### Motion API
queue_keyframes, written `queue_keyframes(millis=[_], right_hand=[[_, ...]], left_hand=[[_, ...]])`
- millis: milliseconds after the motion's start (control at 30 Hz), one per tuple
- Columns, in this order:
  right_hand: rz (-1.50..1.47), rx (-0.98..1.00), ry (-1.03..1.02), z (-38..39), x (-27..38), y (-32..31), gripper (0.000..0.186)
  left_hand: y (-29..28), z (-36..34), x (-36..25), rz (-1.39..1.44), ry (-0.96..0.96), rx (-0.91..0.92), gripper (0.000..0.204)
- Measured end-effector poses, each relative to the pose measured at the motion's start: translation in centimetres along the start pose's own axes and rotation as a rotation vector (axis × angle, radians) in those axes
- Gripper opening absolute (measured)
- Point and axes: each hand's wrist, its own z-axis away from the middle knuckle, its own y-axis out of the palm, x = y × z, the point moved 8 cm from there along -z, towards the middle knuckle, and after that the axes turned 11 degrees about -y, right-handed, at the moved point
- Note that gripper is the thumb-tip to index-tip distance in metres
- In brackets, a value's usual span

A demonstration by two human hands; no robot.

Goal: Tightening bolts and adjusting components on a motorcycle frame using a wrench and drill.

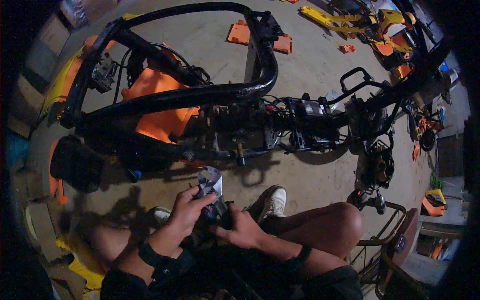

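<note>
My left hand (187, 210) grips a crumpled-looking silver piece (211, 181), with my thumb across its lower part. Just to its right, my right hand (237, 227) is closed on a dark object (221, 212) below the silver piece; its exact kind I cannot make out. Both hands are between my knees, in front of a bare black tubular vehicle frame (195, 94) lying across the floor. An orange plastic part (157, 105) sits inside the frame, among cables and dark mechanical assemblies.
Orange panels (237, 35) and yellow parts (325, 20) lie on the concrete floor (310, 65) beyond the frame. A black bulky part (75, 165) is at left. A metal rack (387, 225) stands by my right knee, and an orange-yellow piece (434, 205) lies at right.
</note>
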Motion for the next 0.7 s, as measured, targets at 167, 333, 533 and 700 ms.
queue_keyframes(millis=[167,333,533,700], right_hand=[[-0.054,0.084,0.102,0.1,-0.7,0.0,0.067],[0.006,0.006,0.003,-0.1,-0.4,0.3,0.067],[-0.006,0.002,0.013,0.0,-0.1,-0.1,0.069],[-0.018,0.037,0.03,-0.2,0.7,-0.3,0.069]], left_hand=[[0.0,0.2,0.4,0.097,-0.104,-0.111,0.019],[-0.5,-0.9,1.1,0.115,-0.036,0.007,0.017],[-0.1,-0.9,0.5,0.037,-0.009,0.021,0.02],[-0.6,-1.0,0.2,-0.042,0.047,-0.01,0.02]])
